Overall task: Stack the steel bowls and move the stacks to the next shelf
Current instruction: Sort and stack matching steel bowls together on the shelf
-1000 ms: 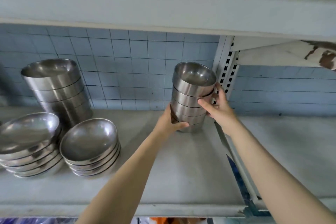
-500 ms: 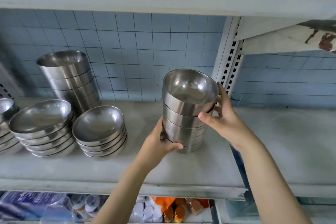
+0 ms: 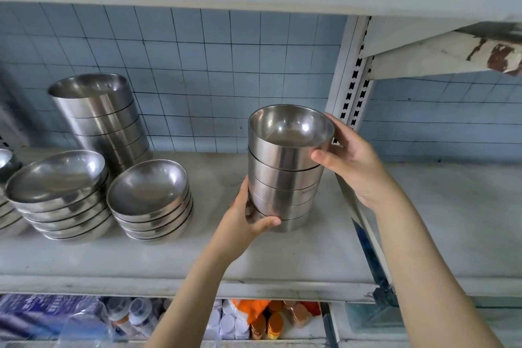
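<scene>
- Both hands are on a stack of straight-sided steel bowls, five or so nested together, near the right end of the left shelf.
- Left hand is wrapped around the bottom of that stack, thumb across the front of the lowest bowls.
- Right hand grips up top, thumb pressed on the front of the uppermost bowl and fingers curled round the back of the rim.
- Can't really tell if the stack's base is touching the shelf or lifted just off it; the left hand hides that bit.
- Right behind the right hand is the white slotted upright post that splits this shelf from the next shelf on the right.
- Over on the left: a taller stack of the same straight-sided bowls against the blue tiled wall.
- In front of it, two stacks of wider shallow bowls, one nearer the middle and one further left, just beside each other.
- Below the shelf there are bottles with white caps and some orange and copper-coloured lids.
</scene>
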`<state>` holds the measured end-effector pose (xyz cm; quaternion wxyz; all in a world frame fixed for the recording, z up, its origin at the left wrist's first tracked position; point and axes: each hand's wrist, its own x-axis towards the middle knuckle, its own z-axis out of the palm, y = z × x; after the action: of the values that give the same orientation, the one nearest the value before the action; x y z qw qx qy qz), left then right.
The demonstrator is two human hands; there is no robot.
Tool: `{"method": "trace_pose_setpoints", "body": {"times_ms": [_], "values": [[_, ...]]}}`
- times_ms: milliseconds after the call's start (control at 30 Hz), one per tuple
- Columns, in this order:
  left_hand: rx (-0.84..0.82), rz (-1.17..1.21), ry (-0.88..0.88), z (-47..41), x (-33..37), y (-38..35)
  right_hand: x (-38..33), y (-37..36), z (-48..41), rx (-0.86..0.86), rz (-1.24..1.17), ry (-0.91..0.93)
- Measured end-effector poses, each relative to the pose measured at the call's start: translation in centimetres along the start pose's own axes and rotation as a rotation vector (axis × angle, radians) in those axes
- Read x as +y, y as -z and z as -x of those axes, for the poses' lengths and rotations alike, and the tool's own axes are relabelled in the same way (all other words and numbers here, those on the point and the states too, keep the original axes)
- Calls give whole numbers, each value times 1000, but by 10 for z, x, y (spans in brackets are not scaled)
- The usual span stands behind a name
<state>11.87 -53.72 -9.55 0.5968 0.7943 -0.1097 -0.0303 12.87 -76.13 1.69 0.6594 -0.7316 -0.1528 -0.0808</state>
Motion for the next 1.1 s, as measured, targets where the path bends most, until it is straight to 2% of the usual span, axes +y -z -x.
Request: {"method": "trace_pose_setpoints", "body": {"times_ms": [333, 567, 900, 1100], "values": [[-98, 26, 23, -5, -10, 2, 29, -5, 1, -90, -35, 13], [-107, 40, -6, 4, -10, 9, 24, -15, 13, 8, -37, -8], [-303, 27, -143, 66, 9, 59, -30, -77, 98, 273, -56, -54], [-386, 14, -186, 97, 9, 52, -54, -92, 158, 394, -3, -86]]}}
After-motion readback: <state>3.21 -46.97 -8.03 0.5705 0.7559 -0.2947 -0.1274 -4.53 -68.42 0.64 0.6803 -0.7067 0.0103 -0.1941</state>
